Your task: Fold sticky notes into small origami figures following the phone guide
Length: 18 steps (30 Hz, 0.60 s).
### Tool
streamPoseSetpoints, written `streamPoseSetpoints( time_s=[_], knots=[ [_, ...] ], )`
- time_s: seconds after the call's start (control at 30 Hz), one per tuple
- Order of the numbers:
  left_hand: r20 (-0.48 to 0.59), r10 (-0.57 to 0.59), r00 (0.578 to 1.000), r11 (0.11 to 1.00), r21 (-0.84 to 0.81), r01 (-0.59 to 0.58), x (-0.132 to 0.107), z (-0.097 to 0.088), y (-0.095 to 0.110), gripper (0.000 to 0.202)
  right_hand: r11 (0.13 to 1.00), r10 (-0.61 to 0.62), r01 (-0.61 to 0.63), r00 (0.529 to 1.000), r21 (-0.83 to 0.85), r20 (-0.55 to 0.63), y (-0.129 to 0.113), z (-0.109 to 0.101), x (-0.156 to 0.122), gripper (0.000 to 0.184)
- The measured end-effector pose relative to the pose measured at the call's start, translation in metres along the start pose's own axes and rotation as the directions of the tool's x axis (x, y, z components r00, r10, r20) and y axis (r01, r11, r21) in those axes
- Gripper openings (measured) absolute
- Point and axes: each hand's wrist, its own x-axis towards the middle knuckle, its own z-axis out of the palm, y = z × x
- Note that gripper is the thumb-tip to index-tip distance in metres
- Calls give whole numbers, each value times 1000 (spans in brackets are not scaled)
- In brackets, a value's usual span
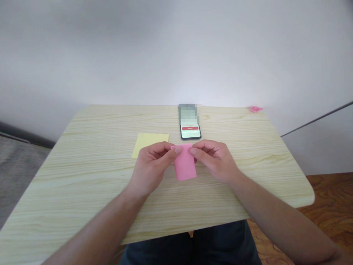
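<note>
A pink sheet of paper (185, 165), narrow and apparently folded, is held up just above the table between both hands. My left hand (154, 162) pinches its upper left corner between thumb and fingers. At the upper right corner, my right hand (216, 159) grips it the same way, thumb on the near face. The fingertips behind the paper are mostly hidden. Beyond my left hand lies a flat yellow sheet of paper (150, 139), partly covered by that hand.
A phone (191, 132) with a lit screen lies past the hands, near the wall (176, 51). At the table's far right corner sits a small folded pink paper piece (255, 109). The pale wood-grain table (91, 165) has its front edge close to my lap.
</note>
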Motion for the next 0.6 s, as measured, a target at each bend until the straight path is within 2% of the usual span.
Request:
streamPoseSetpoints(
  time_s=[0.3,0.6],
  knots=[
    [6,-21,1000,997,-75,21,3,-1,-6,29,1000,-1,1,1000,-9,3,3,-1,1,20],
    [0,10,1000,1000,-7,-10,3,-2,-5,30,1000,3,-3,1000,13,11,6,0,1,19]
  ],
)
